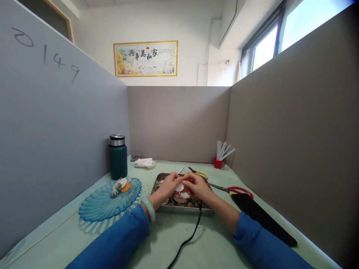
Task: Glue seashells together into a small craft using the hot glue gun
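Observation:
Over a metal tray (185,211) of shells, my left hand (171,184) and my right hand (198,186) come together with their fingertips pinched. A flat, rounded white shell (180,187) shows between the fingertips of both hands. Just below it are orange and white shells (183,195); whether they are joined to the held one I cannot tell. A black cord (193,233) runs from the tray's front edge, near my right hand, down towards me. A pale green bangle (148,209) circles my left wrist.
Left of the tray, a blue scalloped plate (98,207) bears a small shell cluster (120,186), with a green bottle (118,160) behind it. To the right lie red-handled scissors (238,191) and a black strip-like object (263,218). White sticks stand in a red cup (217,163) at the back.

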Tool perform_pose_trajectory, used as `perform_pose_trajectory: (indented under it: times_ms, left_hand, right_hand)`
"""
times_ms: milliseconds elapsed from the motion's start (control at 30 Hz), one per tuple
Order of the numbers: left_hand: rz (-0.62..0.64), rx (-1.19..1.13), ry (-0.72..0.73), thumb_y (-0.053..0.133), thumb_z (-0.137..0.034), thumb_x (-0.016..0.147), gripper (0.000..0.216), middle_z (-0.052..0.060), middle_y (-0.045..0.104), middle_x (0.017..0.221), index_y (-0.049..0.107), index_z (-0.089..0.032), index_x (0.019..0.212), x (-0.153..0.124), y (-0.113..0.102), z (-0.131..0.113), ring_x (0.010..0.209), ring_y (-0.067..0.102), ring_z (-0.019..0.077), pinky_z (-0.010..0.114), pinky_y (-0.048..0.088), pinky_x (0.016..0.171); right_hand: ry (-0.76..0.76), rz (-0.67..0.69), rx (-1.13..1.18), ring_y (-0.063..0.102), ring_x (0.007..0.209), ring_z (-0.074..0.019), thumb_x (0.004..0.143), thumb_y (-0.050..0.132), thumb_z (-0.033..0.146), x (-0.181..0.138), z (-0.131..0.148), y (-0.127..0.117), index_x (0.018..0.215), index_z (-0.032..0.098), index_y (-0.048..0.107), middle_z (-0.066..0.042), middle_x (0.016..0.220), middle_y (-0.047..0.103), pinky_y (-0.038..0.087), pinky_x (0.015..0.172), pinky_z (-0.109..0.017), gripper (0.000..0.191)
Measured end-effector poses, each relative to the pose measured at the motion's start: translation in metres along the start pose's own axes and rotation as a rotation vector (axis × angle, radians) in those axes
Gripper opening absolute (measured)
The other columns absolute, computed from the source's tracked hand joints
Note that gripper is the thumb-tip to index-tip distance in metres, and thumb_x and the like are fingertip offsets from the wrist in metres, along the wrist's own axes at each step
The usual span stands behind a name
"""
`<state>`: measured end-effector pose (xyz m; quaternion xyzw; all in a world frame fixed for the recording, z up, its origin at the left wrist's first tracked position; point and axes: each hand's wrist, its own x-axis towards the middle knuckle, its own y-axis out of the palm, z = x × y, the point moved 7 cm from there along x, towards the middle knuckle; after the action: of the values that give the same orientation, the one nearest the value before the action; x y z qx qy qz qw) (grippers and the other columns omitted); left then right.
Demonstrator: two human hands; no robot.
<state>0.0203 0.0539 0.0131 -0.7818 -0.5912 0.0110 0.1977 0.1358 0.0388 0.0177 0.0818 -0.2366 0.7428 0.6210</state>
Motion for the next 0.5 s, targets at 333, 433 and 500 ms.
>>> perform_pose_trajectory:
  times_ms: [333,433,500]
  left_hand:
    - [-0.014,0.022,0.074,0.054,-0.044,0.074,0.029,-0.003,0.050,0.063,0.046,-0.016,0.077,0.004,0.000,0.000,0.053,0.048,0.0095,0.019,0.036,0.047]
    - [-0.034,0.024,0.087,0.051,-0.043,0.077,0.028,-0.002,0.051,0.065,0.048,-0.016,0.078,0.003,0.000,-0.001,0.057,0.050,0.0109,0.020,0.038,0.050]
    - [-0.050,0.013,0.091,0.049,-0.041,0.079,0.026,-0.001,0.052,0.067,0.049,-0.015,0.078,0.003,0.000,-0.001,0.059,0.051,0.0113,0.020,0.039,0.051]
  right_hand:
    - [-0.126,-0.075,-0.276,0.059,0.063,-0.0130,0.077,0.054,0.023,-0.001,0.003,-0.006,0.082,0.018,0.060,0.000,0.072,0.064,0.046,0.058,-0.023,0.009]
    - [-0.196,-0.117,-0.396,0.061,0.070,-0.0146,0.081,0.051,0.025,-0.005,0.011,-0.007,0.085,0.019,0.061,-0.001,0.077,0.066,0.046,0.065,-0.025,0.012]
    - [-0.204,-0.129,-0.427,0.061,0.071,-0.0150,0.082,0.051,0.026,-0.006,0.014,-0.007,0.086,0.019,0.061,-0.002,0.078,0.066,0.045,0.066,-0.026,0.013]
